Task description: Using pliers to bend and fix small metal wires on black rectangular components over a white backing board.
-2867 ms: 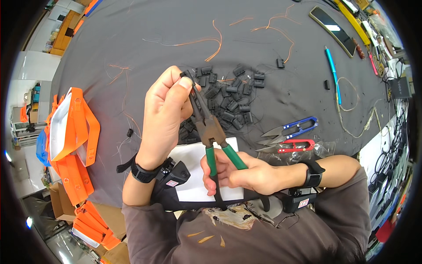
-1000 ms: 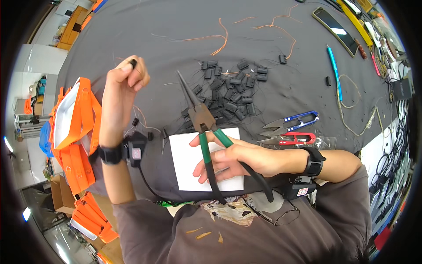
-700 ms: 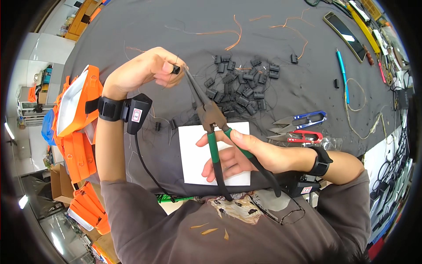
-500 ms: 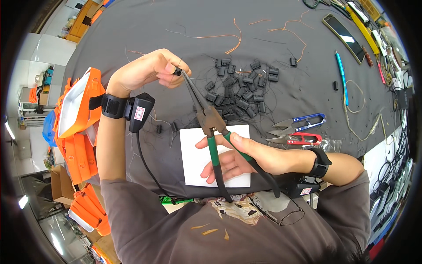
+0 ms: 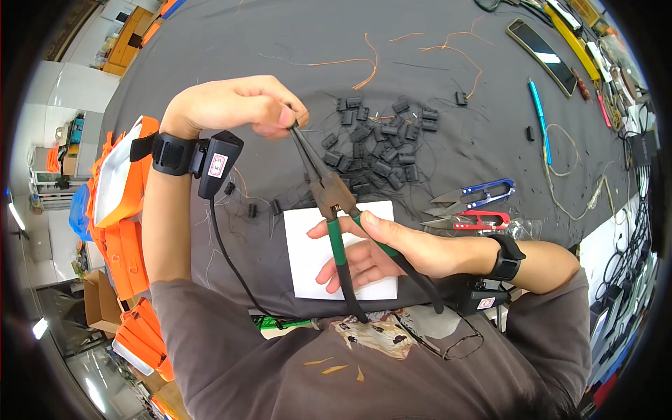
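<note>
My right hand (image 5: 392, 245) holds a pair of long-nose pliers (image 5: 330, 194) with green and black handles, thumb on one handle and fingers around the other, the handles spread. The plier jaws reach up and left to the fingertips of my left hand (image 5: 245, 105). There, thumb and fingers are pinched closed on a small black cylindrical part (image 5: 292, 127), mostly hidden by the fingers and the jaw tips. Just right of the jaws lies a pile of similar black parts (image 5: 381, 150) with thin dark wire leads.
Under the pliers lies a white sheet (image 5: 301, 259). Blue-handled (image 5: 483, 192) and red-handled thread snips (image 5: 476, 221) rest to its right. Farther right are a blue pen (image 5: 540, 122), a phone (image 5: 542, 56) and cables. Loose copper wires (image 5: 371, 63) lie at the back; orange cases (image 5: 126, 182) stand left.
My left hand has turned so its thumb and knuckles now cover most of the black part. The plier tips remain at its fingertips. My right hand has barely moved.
</note>
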The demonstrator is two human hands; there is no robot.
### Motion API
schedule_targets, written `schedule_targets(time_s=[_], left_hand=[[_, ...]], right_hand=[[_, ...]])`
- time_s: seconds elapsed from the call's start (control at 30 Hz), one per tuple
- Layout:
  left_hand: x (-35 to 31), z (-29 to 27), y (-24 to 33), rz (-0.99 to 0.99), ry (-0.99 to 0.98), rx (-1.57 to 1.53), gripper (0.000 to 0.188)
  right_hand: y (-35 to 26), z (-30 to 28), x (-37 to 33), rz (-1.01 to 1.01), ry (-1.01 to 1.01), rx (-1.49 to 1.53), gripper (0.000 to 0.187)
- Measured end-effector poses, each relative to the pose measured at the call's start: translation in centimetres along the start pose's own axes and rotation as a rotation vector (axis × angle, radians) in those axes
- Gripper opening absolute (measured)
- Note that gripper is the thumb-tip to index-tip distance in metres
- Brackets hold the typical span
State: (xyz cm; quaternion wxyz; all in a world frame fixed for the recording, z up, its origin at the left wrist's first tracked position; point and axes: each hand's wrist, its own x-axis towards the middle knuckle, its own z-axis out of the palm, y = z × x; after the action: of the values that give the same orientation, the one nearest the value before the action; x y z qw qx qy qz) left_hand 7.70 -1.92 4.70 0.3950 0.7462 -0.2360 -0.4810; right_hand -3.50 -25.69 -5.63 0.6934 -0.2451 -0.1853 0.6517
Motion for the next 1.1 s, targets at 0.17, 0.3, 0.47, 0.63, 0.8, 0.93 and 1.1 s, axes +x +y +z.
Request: schedule_targets(time_s=[0.17,0.3,0.47,0.63,0.8,0.93,1.1], left_hand=[[0.3,0.4,1.0,-0.04,-0.101,0.005,0.037],[1.0,0.8,0.8,0.006,-0.085,0.043,0.039],[1.8,1.0,0.0,0.146,-0.047,0.081,0.043],[2.4,1.3,0.4,0.191,-0.01,0.11,0.043],[2.0,1.1,-0.2,0.22,-0.016,0.108,0.043],[0.7,1.8,0.6,0.133,0.145,0.143,0.048],[0.0,4.1,-0.6,0.176,0.487,0.083,0.072]], right_hand=[[0.5,0.0,-0.1,-0.048,0.003,0.03,0.07],[1.0,0.0,0.0,-0.078,0.029,0.087,0.066],[1.6,-0.1,0.1,-0.151,0.083,0.068,0.057],[2.0,0.1,0.0,-0.179,0.096,0.093,0.055],[1.7,0.3,-0.1,-0.195,0.099,0.059,0.053],[1.3,0.1,0.1,-0.188,0.072,0.083,0.058],[1.3,-0.1,0.2,-0.197,0.051,0.046,0.061]])
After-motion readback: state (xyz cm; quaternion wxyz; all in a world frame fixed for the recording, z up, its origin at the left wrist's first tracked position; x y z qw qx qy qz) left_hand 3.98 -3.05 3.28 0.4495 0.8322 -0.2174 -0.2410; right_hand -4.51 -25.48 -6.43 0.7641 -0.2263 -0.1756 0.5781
